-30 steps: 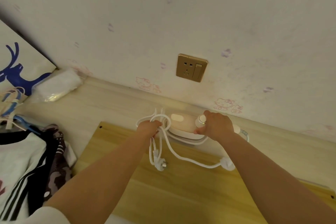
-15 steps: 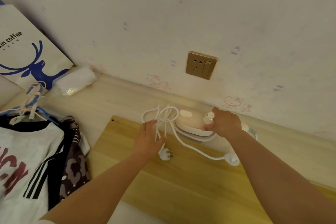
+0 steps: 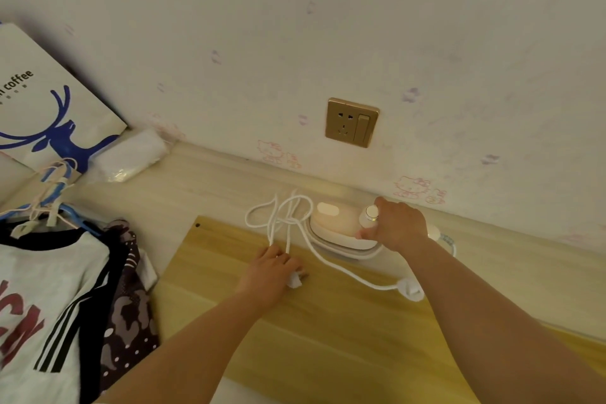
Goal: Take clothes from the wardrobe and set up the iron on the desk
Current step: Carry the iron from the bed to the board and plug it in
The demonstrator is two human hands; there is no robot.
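Observation:
A small white and peach iron [image 3: 337, 226] lies flat at the back edge of a yellow wooden board [image 3: 328, 338] on the desk [image 3: 183, 193]. My right hand [image 3: 398, 226] is closed on its rear end by the white dial. The iron's white cord [image 3: 282, 213] lies looped and tangled to its left. My left hand [image 3: 272, 272] rests on the board, gripping the white plug [image 3: 295, 279] at the cord's end. Clothes on hangers [image 3: 59, 305], a white shirt and dark patterned pieces, lie at the left.
A gold wall socket with a switch [image 3: 351, 121] sits on the wall just above the iron. A paper bag with a blue deer [image 3: 55, 121] leans at the far left, with a white plastic-wrapped packet [image 3: 131, 154] beside it. A white in-line block [image 3: 411, 289] lies on the cord.
My left hand has let go of the cord loops and slid down toward me onto the plug. My right hand has stayed on the iron. The view has shifted slightly.

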